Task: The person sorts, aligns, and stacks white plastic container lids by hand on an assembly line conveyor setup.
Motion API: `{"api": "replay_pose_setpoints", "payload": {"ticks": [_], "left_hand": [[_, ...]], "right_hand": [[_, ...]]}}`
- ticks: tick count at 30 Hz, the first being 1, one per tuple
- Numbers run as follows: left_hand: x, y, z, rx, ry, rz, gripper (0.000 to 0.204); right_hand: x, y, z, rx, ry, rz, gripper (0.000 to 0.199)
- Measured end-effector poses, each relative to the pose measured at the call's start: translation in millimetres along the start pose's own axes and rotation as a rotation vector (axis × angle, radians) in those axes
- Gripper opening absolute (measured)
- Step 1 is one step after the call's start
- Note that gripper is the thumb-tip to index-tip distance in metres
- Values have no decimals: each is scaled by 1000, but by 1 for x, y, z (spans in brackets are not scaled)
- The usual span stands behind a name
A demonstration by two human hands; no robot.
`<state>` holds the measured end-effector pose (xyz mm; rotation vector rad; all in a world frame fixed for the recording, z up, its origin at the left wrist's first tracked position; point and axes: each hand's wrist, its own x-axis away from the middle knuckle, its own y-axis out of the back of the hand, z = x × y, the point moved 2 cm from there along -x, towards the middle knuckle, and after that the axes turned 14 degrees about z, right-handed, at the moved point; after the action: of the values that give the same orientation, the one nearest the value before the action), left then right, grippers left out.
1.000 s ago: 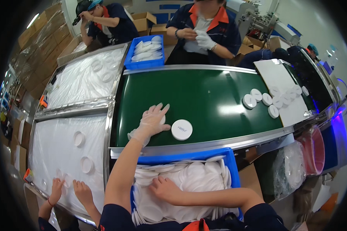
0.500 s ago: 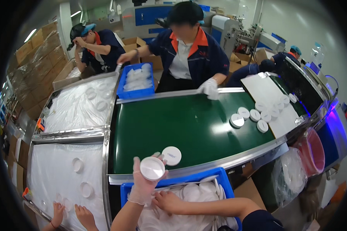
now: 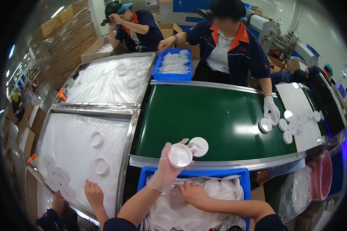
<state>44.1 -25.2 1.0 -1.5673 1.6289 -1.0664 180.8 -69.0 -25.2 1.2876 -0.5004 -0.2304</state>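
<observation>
My left hand (image 3: 164, 169), in a thin clear glove, is closed round a shallow white round lid (image 3: 180, 155), its hollow side facing up. Just beyond it, a white lid with dark print on top (image 3: 199, 147) lies at the near edge of the green conveyor belt (image 3: 189, 111). Whether my fingertips touch that one I cannot tell. My bare right hand (image 3: 194, 193) reaches into a blue crate (image 3: 247, 188) filled with thin white discs (image 3: 216, 187). Its fingers are curled against the discs at the crate's far side, the fingertips partly hidden.
Across the belt a co-worker's gloved hand (image 3: 271, 107) is on a group of white lids (image 3: 287, 137). Beside that person stands another blue crate (image 3: 172, 76). At left, a neighbour's hands work over a lined tray (image 3: 77, 131), with several white discs (image 3: 58, 178).
My view has swung left, so the scene sits farther right. The co-worker's gloved hand has moved along the belt onto the lids. Several discs now show by the neighbour's hand. My left hand keeps its lid.
</observation>
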Motion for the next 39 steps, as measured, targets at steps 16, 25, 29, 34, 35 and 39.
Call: {"api": "replay_pose_setpoints", "payload": {"ticks": [16, 25, 29, 34, 35, 39], "left_hand": [[3, -23, 25, -223, 72, 2, 72], [12, -23, 33, -671, -69, -114, 29], [18, -27, 37, -771, -41, -239, 20], [18, -36, 22, -1251, -211, -182, 14], [16, -34, 10, -1270, -150, -189, 12], [27, 39, -93, -1071, -876, -323, 25]], "right_hand": [[-11, 73, -92, -1222, -98, -586, 13], [0, 68, -83, -568, -338, -527, 13], [-10, 45, -77, -656, 23, -719, 18], [4, 65, -67, -444, -31, -649, 25], [3, 70, -64, -574, -61, -571, 27], [10, 73, -56, -774, 59, -561, 29]]}}
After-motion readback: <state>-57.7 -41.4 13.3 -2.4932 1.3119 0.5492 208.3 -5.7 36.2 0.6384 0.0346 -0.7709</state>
